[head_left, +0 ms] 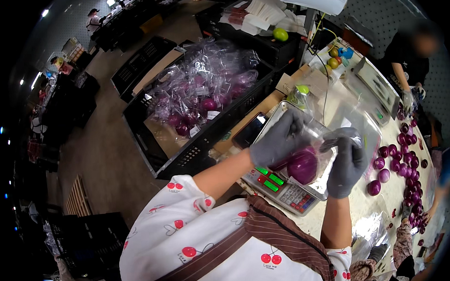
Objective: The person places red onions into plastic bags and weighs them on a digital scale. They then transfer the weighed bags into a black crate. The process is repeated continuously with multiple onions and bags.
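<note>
Purple onions point(303, 165) sit in a clear plastic bag point(315, 132) above the metal pan of a digital scale point(286, 194). My left hand point(278, 141), in a grey glove, is closed at the left side of the bag, its fingertips pinched on the film. On the other side my right hand point(347, 161), also gloved in grey, grips the bag's film between thumb and fingers. Whether the bag rests on the pan I cannot tell. Green digits glow on the scale's display, and its keypad faces me.
A black crate point(159, 165) of bagged onions stands to the left. A phone point(250, 129) lies beside the scale. Loose onions point(403, 166) spread along the table's right side, where other people's hands work. A second scale point(374, 88) and several tomatoes point(333, 63) are farther back.
</note>
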Demonstrator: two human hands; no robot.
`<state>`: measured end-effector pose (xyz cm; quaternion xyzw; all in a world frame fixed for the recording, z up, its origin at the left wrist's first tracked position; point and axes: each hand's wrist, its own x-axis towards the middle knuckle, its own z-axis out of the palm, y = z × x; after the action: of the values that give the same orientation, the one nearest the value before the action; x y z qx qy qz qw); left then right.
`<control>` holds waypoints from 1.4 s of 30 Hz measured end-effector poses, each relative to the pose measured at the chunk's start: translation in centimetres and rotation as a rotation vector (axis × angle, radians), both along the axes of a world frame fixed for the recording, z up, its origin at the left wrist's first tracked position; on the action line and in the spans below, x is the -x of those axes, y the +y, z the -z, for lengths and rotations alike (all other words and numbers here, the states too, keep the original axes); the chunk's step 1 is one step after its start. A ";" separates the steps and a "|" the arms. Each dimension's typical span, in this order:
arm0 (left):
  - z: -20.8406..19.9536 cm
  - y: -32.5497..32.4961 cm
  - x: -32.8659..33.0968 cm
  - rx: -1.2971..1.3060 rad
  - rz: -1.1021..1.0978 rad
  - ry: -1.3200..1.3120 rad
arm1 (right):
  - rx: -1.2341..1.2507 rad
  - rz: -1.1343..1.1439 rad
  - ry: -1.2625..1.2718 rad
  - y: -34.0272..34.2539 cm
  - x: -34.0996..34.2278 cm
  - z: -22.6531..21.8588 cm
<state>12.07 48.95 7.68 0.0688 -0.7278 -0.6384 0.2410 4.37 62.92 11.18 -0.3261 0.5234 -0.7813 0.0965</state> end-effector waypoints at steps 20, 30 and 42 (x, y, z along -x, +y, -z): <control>4.5 -26.7 -19.4 0.495 -0.415 -0.645 | -0.549 -0.305 -0.196 2.1 0.6 7.4; 20.5 -27.7 -14.3 -0.023 -0.616 -0.499 | -0.681 -0.265 -0.195 3.1 -0.1 9.6; 20.8 -26.0 -11.7 0.547 -0.680 -0.580 | -0.781 -0.356 0.021 0.6 -1.4 8.5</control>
<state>23.81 22.93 -13.10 0.4097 -0.8412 -0.2655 0.2324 5.80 63.55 2.66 -0.3584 0.7165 -0.4921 0.3406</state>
